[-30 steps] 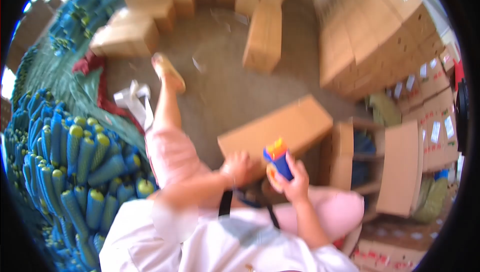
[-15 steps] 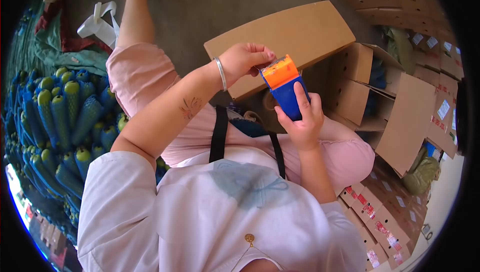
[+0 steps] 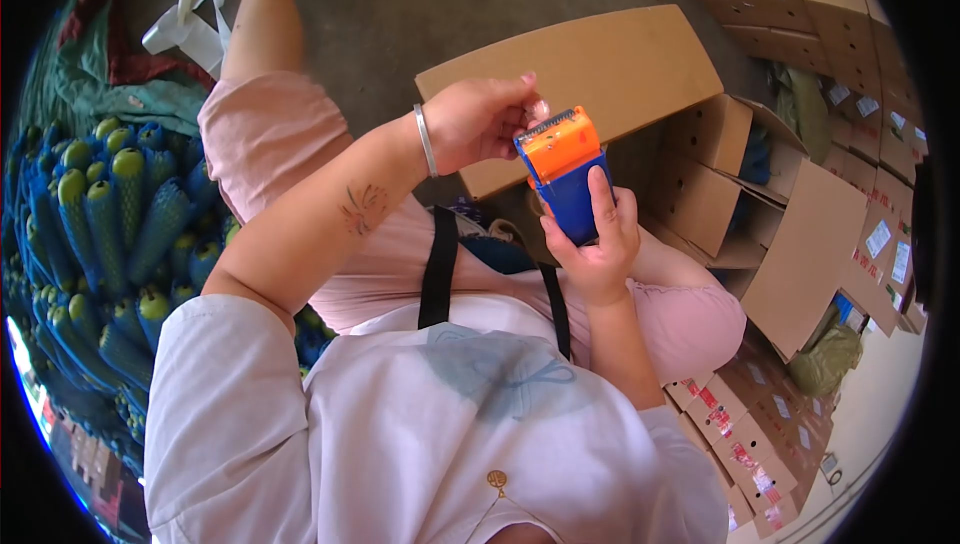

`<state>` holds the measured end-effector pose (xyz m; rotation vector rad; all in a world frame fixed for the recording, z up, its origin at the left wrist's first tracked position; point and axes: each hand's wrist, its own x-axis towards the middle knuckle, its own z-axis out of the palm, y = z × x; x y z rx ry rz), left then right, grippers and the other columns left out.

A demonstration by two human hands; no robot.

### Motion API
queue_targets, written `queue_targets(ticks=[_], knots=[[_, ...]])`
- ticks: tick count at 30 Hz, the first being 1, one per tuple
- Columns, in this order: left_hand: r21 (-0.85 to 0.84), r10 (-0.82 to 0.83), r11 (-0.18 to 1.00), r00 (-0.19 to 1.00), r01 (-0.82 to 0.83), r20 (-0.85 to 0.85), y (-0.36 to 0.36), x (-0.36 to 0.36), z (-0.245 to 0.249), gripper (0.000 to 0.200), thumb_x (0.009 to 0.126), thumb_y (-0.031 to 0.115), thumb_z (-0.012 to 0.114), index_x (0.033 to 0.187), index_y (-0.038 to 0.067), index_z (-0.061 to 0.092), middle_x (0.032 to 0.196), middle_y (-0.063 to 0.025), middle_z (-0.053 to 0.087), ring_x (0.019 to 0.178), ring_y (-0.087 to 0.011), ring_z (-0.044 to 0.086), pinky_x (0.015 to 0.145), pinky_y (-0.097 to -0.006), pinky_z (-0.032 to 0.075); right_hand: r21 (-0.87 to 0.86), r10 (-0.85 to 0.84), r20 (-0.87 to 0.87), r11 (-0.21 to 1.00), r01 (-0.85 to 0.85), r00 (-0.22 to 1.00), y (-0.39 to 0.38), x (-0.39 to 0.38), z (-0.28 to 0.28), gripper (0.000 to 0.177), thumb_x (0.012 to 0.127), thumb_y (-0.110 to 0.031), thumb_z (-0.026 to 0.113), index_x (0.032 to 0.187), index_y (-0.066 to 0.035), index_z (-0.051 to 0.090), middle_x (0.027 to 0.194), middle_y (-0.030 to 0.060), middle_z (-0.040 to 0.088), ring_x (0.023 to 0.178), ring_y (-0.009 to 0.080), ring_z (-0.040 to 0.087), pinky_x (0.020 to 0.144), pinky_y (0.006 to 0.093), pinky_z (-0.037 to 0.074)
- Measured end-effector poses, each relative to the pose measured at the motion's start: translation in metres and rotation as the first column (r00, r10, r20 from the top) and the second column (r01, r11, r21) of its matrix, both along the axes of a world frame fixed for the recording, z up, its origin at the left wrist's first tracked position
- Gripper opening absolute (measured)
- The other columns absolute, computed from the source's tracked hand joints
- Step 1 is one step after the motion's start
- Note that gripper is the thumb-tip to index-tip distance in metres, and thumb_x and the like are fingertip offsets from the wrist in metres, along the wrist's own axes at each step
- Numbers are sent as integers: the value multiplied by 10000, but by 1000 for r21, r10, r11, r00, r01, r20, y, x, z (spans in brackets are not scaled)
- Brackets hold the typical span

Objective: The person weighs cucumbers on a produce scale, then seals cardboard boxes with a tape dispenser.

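Note:
My right hand point(image 3: 600, 249) is wrapped round a blue and orange tape dispenser point(image 3: 575, 194), its thumb lying along the blue body. The dispenser's toothed edge points up and to the left. My left hand point(image 3: 480, 124), with a silver bangle at the wrist, is curled right beside that edge. A small shiny clear piece of tape point(image 3: 539, 110) shows at its fingertips; some of its fingers are hidden behind the dispenser. Beyond both hands lies a closed cardboard box point(image 3: 600, 69).
Green vegetables in blue netting point(image 3: 125, 214) are heaped at the left. An open carton point(image 3: 805, 249) stands at the right, with stacked cartons point(image 3: 850, 34) behind it. A white strap-like item point(image 3: 190, 32) lies on the floor at upper left.
My left hand has shifted slightly left and its thumb has lifted away from the fingers. The dispenser stands a little more upright in my right hand. The whole view has shifted slightly.

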<state>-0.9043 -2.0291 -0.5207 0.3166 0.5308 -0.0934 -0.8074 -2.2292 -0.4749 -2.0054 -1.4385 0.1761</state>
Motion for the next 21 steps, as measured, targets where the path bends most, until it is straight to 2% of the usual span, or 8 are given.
queue_targets(ticks=[2, 3, 6, 11, 14, 18, 20, 21], knots=[[-8, -99, 995, 991, 100, 85, 12, 1, -9, 122, 917, 216, 569, 879, 103, 590, 802, 40, 592, 682, -53, 534, 580, -207, 433, -27, -14, -3, 1000, 14, 1000, 6, -3, 2, 740, 621, -186, 790, 1303, -140, 506, 865, 119, 514, 695, 258, 545, 586, 350, 479], [360, -116, 928, 993, 96, 33, 13, 4, -8, 132, 915, 210, 572, 875, 86, 589, 765, 37, 582, 648, -44, 513, 553, -202, 418, -52, -31, -5, 998, 31, 999, 10, -5, 4, 745, 625, -187, 789, 1310, -148, 499, 862, 118, 509, 697, 261, 544, 591, 353, 479], [908, -154, 381, 980, 176, -126, 40, 16, -19, 199, 883, 232, 618, 840, 39, 593, 678, 23, 566, 563, -38, 459, 508, -212, 383, -246, -80, -36, 967, 69, 996, 28, -7, 11, 758, 633, -193, 787, 1327, -177, 482, 842, 108, 490, 679, 265, 542, 594, 359, 478], [945, 63, -157, 957, 289, -282, 122, 36, -69, 300, 834, 335, 632, 876, 38, 625, 781, -118, 629, 723, -247, 595, 659, -353, 466, -454, -159, 43, 876, 161, 986, -26, -1, 12, 742, 664, -207, 762, 1343, -209, 462, 840, 99, 490, 695, 270, 558, 611, 361, 485], [876, 21, -153, 887, 458, -461, 145, 44, -115, 245, 859, 300, 601, 859, 55, 595, 718, -76, 587, 646, -225, 529, 618, -348, 428, -587, -241, -56, 793, 163, 969, -44, -11, 6, 727, 674, -198, 749, 1342, -202, 463, 848, 102, 495, 715, 274, 569, 636, 362, 491], [816, -183, -144, 795, 560, -578, 98, 53, -210, 301, 846, 304, 589, 1030, 69, 635, 1113, -133, 633, 981, -298, 603, 849, -387, 465, -601, -264, -67, 780, 172, 962, -46, -8, -8, 711, 688, -208, 739, 1342, -202, 462, 859, 105, 497, 761, 270, 577, 676, 361, 492], [664, -429, 335, 736, 669, -524, 79, 54, -229, 362, 846, 301, 571, 1117, 66, 621, 1193, -148, 589, 1093, -320, 555, 934, -395, 427, -607, -274, -60, 774, 182, 960, -47, -7, -8, 705, 694, -221, 739, 1342, -204, 463, 866, 104, 497, 768, 270, 576, 676, 361, 493], [663, -430, 341, 738, 667, -521, 77, 55, -241, 362, 846, 301, 571, 1117, 66, 621, 1193, -148, 589, 1093, -320, 555, 934, -395, 427, -614, -266, -80, 772, 163, 961, -49, -5, -9, 707, 696, -224, 739, 1345, -205, 459, 869, 105, 497, 769, 273, 576, 677, 362, 492]])
